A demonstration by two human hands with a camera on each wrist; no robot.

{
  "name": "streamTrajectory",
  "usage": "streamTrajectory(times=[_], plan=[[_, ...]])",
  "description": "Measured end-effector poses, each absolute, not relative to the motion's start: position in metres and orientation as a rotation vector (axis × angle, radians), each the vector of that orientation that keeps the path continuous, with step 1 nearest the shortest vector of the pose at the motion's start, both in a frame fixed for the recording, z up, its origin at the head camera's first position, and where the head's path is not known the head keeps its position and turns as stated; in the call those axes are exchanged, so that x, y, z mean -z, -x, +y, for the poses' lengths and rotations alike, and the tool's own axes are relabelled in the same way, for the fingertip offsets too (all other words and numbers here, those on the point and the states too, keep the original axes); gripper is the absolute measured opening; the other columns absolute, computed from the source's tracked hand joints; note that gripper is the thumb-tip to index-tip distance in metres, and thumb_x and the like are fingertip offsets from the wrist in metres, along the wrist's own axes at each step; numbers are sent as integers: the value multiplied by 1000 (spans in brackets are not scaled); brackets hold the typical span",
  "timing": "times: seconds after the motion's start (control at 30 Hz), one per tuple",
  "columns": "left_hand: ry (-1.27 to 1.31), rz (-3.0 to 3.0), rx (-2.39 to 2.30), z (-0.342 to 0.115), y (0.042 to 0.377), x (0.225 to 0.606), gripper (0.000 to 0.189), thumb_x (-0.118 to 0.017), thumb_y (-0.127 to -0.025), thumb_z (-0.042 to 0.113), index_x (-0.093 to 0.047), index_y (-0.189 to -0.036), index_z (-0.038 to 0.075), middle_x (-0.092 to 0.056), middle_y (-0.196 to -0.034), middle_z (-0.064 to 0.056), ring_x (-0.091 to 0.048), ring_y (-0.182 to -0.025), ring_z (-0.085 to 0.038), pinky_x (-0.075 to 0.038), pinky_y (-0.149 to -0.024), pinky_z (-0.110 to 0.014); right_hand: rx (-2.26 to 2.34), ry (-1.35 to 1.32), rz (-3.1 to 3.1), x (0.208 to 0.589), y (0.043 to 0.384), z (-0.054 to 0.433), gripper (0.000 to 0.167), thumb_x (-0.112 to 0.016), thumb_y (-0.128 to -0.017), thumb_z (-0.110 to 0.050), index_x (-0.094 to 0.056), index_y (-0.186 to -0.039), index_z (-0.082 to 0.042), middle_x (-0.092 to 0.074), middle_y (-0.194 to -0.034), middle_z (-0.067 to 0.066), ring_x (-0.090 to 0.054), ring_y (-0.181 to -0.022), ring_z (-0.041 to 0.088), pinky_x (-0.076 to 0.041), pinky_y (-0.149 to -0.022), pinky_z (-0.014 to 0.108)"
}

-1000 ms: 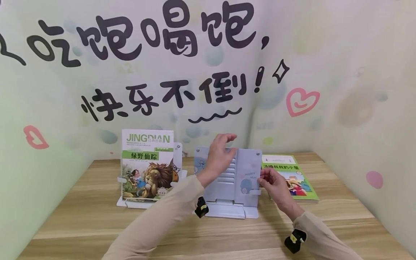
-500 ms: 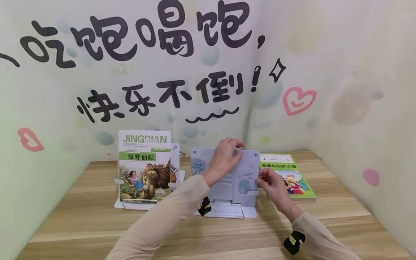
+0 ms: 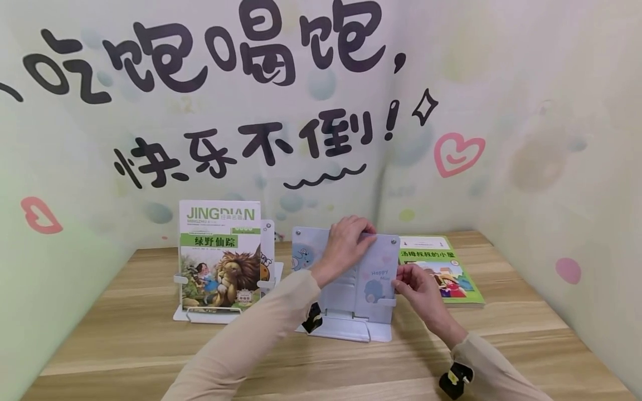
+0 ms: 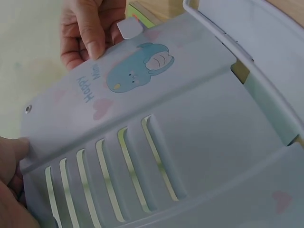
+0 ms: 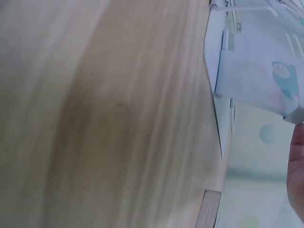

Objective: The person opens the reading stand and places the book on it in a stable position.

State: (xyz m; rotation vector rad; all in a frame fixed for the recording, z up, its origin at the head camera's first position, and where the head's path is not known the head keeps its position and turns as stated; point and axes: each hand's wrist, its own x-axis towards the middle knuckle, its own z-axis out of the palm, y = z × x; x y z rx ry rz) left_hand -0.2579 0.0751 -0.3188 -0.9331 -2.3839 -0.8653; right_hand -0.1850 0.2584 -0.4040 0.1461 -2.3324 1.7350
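A pale blue-lilac metal book stand [image 3: 371, 262] stands on the table, right of centre, with slots down its middle and a blue cartoon animal on its right panel. My left hand [image 3: 346, 245] grips its top edge, thumb on the front face and fingers over the back. At the stand's right edge, my right hand [image 3: 423, 292] pinches the panel between thumb and fingers, just above a small side clip [image 4: 129, 28]. No book rests on this stand. To the left, a second stand [image 3: 268, 239] holds an upright book [image 3: 220, 253] with a lion on its cover.
A green-covered book [image 3: 468, 287] lies on the table behind my right hand, beside the stand. The wood-grain table [image 3: 321, 367] runs back to a printed wall cloth [image 3: 311, 200]. Black wrist cameras [image 3: 455, 380] sit on both sleeves.
My left hand has come down from above onto the stand's top edge and now grips it. The stand has shifted slightly towards me and turned a little. My right hand keeps its hold.
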Motion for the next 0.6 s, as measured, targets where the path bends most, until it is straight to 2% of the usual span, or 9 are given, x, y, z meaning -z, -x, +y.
streamTrajectory(times=[0.13,0.3,0.5,0.6], plan=[[960,-2357,916,74,259,321,10,-66,-87,22,-66,-93,14,-66,-92,1,-55,-88,-15,-34,-76,-25,-1796,-198,-2302,406,182,261,22,-60,-91,-4,-53,-108,7,-57,-94,11,-57,-79,9,-54,-73,22],[1010,-2294,955,72,262,324,9,-68,-86,21,-66,-91,14,-66,-90,1,-55,-86,-15,-32,-75,-25,-1851,-147,-2270,407,179,268,28,-57,-93,-8,-51,-113,10,-60,-92,1,-61,-81,7,-54,-74,22],[1084,-2264,1020,68,263,326,8,-69,-85,18,-66,-89,12,-66,-88,0,-55,-85,-14,-32,-78,-26,-1843,0,-2311,406,187,278,32,-54,-95,-9,-49,-119,11,-60,-97,14,-62,-82,10,-54,-75,23],[1124,-2256,1045,67,264,327,7,-69,-84,16,-66,-89,12,-66,-89,0,-55,-86,-14,-34,-81,-27,-1811,67,-2361,406,194,281,31,-52,-95,-6,-49,-121,12,-58,-97,15,-61,-82,12,-54,-75,24]])
